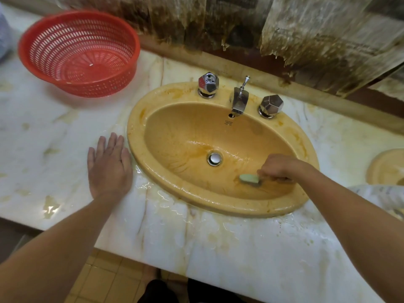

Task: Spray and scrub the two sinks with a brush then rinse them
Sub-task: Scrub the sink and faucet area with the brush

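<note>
Gripping a green brush (249,178), the right hand (278,166) presses it to the wet yellow sink (140,132) bowl right of the drain (215,159); left hand (109,166) rests flat, fingers straight, on the counter (54,138) left of the sink, red basket (78,52) beyond

Stained yellow-orange sink (140,136), pale green brush (249,178), red slotted basket (78,53), white marble countertop (54,136), perhaps yellow-veined.

Place: you are at a washroom vanity, worn and stained.
Basins: an oval yellow sink (220,149) set in your marble counter (218,241), a second sink (385,167) at the right edge.
Fittings: chrome faucet (239,101).
Wall: peeling, browned covering (306,33).
</note>
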### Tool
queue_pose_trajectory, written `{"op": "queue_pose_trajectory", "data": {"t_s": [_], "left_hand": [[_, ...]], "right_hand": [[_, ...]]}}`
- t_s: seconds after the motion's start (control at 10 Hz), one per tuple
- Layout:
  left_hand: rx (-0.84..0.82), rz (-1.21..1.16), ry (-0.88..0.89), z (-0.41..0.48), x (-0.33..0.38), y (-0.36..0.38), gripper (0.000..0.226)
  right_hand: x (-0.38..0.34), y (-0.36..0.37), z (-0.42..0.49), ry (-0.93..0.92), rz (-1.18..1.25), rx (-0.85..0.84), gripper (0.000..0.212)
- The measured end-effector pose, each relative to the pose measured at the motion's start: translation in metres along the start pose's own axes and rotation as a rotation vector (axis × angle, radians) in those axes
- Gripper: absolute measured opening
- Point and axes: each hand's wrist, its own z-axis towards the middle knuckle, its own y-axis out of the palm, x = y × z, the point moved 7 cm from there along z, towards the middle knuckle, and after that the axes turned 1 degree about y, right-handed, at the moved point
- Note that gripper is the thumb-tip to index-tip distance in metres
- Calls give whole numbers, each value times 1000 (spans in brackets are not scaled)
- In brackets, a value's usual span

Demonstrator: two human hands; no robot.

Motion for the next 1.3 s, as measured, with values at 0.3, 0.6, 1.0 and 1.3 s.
{"op": "queue_pose_trajectory", "data": {"t_s": [0.3,0.6,1.0,1.3], "left_hand": [[-2,-1,-19,-1,0,0,63],[1,6,-15,-1,1,-1,63],[5,8,-11,-1,1,0,57],[-5,15,-21,0,-1,2,56]], "right_hand": [[-6,-11,-5,-58,-200,132,27],[-15,-14,-15,-48,-274,51,23],[-9,-5,-8,-65,-122,66,37],[-28,13,-10,-128,-16,-35,35]]}}
